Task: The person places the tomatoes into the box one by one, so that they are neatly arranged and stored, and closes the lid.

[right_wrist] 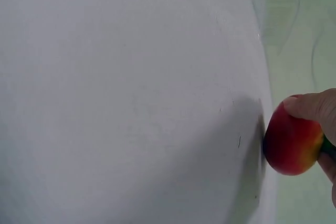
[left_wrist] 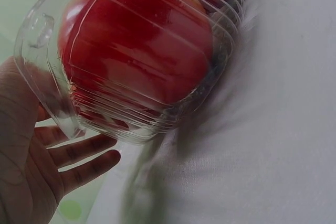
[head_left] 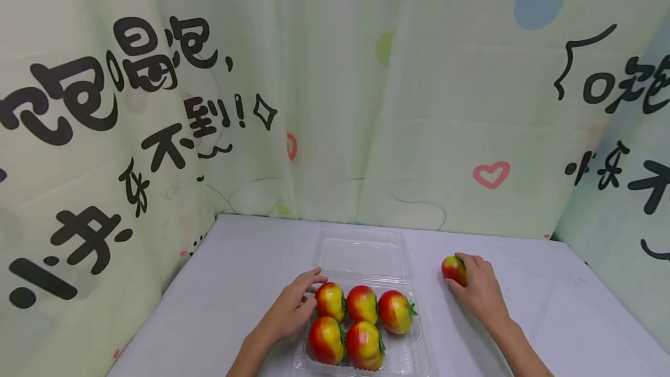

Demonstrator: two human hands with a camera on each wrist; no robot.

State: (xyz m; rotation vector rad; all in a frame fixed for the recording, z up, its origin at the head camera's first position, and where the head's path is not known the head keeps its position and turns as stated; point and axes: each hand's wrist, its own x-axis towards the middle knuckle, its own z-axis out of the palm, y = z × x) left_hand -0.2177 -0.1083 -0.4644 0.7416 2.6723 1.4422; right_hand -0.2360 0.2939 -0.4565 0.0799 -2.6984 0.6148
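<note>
My right hand (head_left: 477,287) holds a red-and-yellow fruit (head_left: 453,270) on the white table, to the right of a clear plastic box. In the right wrist view the thumb lies over the fruit (right_wrist: 292,140), and a bit of its green top shows beside the fingers. The clear box (head_left: 419,354) contains several like fruits, among them a front-left one (head_left: 325,340) and a right-hand one with green leaves (head_left: 396,311). At the box's left rim is my left hand (head_left: 292,307), its fingers loosely extended. The left wrist view shows those fingers (left_wrist: 92,169) beside the box wall; contact is unclear.
The box's clear lid (head_left: 361,255) lies folded back on the table (head_left: 251,260) behind the fruits. A pale green curtain (head_left: 335,74) with black lettering and coloured shapes surrounds the table at the back and both sides.
</note>
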